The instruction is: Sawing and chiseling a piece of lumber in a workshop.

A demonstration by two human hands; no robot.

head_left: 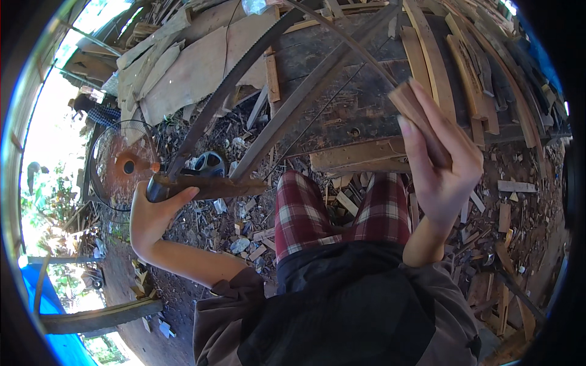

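A large frame saw stretches away in front of me, with a long toothed blade [235, 76], a straight wooden beam [305, 97] and a thin cord [332, 100]. My left hand [152, 216] grips the saw's near wooden end piece [213, 188], thumb along its top. In my raised right hand [448, 168] is a smooth brown wooden piece [422, 122], pinched between thumb and fingers. A narrow bar [360, 52] runs up and left from that piece, crossing over the beam. Whether the bar is joined to the saw I cannot tell.
A dark wooden bench [336, 116] lies ahead, with long boards [430, 58] on its right. Thin wooden sheets [189, 73] lie at the far left, near a round orange fan-like thing [125, 165]. Wood scraps [244, 244] litter the floor. A person [97, 113] is at the far left.
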